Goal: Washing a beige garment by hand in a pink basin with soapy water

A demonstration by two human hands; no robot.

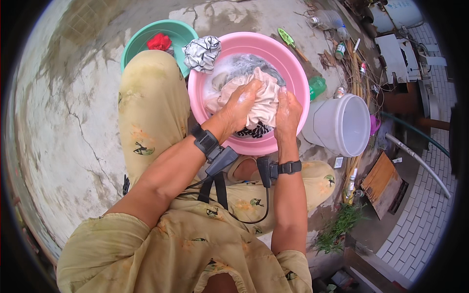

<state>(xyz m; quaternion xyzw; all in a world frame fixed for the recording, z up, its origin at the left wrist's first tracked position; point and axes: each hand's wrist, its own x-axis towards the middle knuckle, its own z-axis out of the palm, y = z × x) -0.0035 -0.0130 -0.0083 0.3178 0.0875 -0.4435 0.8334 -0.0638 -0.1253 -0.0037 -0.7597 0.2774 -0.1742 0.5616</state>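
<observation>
A wet, pale pink cloth (264, 100) is bunched up between my two hands over a pink basin (291, 66). My left hand (240, 103) grips its left side, with suds on the skin. On the cloth's right side my right hand (288, 110) is closed, thumb pointing away from me. Under the cloth, grey laundry (251, 63) lies in foamy water. A black-and-white patterned piece (255, 131) shows below my hands. What kind of garment the pink cloth is, I cannot tell.
At the far left a green basin (134, 45) holds a red cloth (159, 42). A white-and-black checked cloth (202, 52) hangs over the rims between the basins. To the right stand a white bucket (337, 124), a green brush (287, 38) and bottles (327, 20).
</observation>
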